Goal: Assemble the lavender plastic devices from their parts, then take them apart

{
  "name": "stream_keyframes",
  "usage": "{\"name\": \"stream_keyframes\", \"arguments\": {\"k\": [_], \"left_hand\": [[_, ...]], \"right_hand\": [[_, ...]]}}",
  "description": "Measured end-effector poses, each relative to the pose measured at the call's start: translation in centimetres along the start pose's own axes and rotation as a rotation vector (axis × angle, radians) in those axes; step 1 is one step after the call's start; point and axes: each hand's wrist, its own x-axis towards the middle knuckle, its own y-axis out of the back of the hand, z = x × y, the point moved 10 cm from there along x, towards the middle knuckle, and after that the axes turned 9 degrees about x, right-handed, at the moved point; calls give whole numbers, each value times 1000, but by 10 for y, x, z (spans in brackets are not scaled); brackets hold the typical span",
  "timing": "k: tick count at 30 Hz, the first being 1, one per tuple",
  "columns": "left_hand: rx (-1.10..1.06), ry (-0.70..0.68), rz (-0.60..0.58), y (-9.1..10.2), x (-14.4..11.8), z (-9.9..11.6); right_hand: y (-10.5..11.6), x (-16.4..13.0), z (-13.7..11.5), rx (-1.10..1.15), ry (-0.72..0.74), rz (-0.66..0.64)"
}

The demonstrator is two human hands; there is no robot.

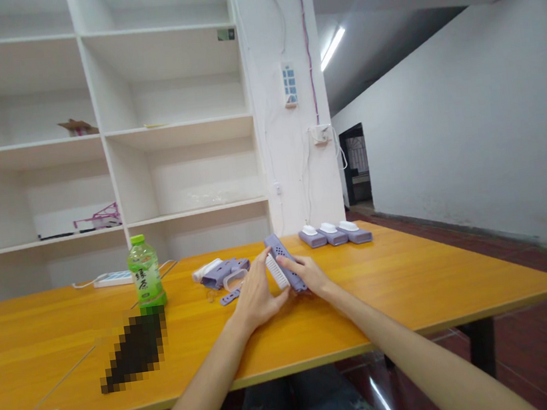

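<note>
My left hand (256,296) is closed around the left side of a white bristled brush (277,273). The brush sits against a purple plastic holder (279,248) with small holes, tilted above the table. From the right, my right hand (312,275) grips this holder, thumb and fingers on its face. Whether brush and holder are joined cannot be told. Just left of my left hand lie loose purple plastic parts (219,274), a clear white-rimmed oval piece (235,279) and a purple strip (230,297). Beyond them rests a white piece (206,270).
Three purple holders with white tops (329,234) stand in a row at the back right of the wooden table (413,274). A green drink bottle (145,272) stands left, near a white power strip (112,278) and a pixelated dark patch. White shelves (178,130) rise behind.
</note>
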Motion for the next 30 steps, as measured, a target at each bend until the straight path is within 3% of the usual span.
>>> {"name": "stream_keyframes", "arguments": {"k": [7, 17, 22, 30], "left_hand": [[21, -11, 39, 3, 1, -1], [-53, 78, 35, 2, 1, -9], [-225, 144, -13, 1, 0, -16], [-703, 333, -133, -24, 6, -25]], "right_hand": [[-7, -3, -7, 11, 9, -27], [-7, 1, 12, 54, -77, -36], [-3, -1, 7, 46, -48, -30], [-9, -12, -33, -24, 175, -18]]}}
